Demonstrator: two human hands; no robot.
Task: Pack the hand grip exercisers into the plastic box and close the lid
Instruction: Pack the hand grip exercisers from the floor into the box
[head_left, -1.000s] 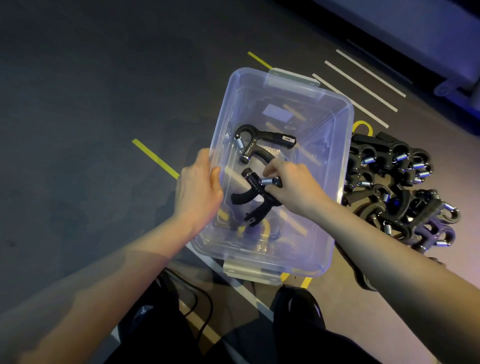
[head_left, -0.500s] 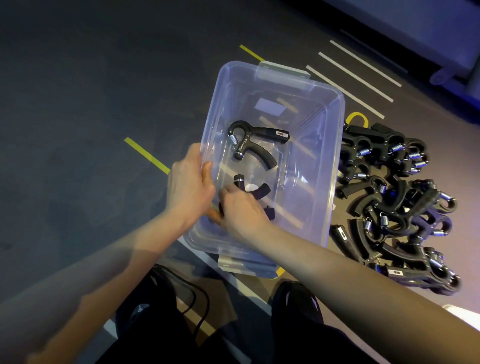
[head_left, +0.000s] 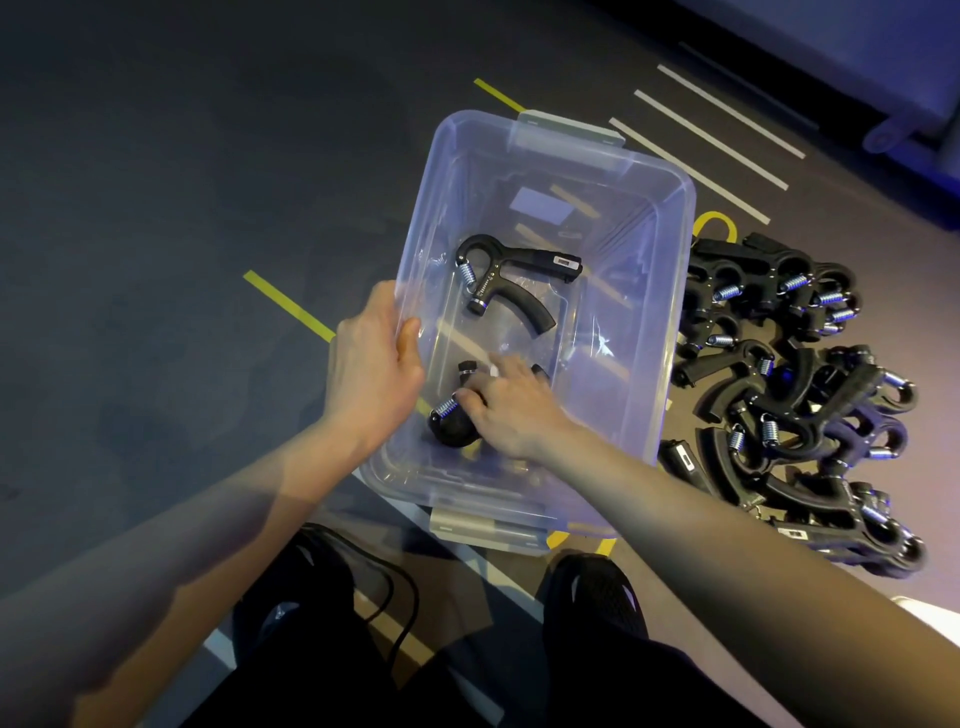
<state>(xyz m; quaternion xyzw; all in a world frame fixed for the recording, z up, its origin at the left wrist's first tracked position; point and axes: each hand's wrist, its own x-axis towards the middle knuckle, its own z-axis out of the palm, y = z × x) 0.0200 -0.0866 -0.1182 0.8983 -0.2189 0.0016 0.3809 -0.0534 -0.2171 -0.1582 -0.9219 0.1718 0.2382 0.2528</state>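
right hand (head_left: 511, 410), fingers curled, holds a gripper (head_left: 457, 415) inside the box (head_left: 670, 291) at 7 o'clock; left hand (head_left: 371, 364) grips the 9 o'clock rim.

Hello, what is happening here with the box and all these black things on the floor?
A person is packing hand grip exercisers into a clear plastic box on the floor. The left hand grips the box's left wall. The right hand is inside the box, resting on a second exerciser near the front end. One exerciser already lies further back in the box. A big pile of exercisers waits on the floor to the right of the box. No lid is in view.
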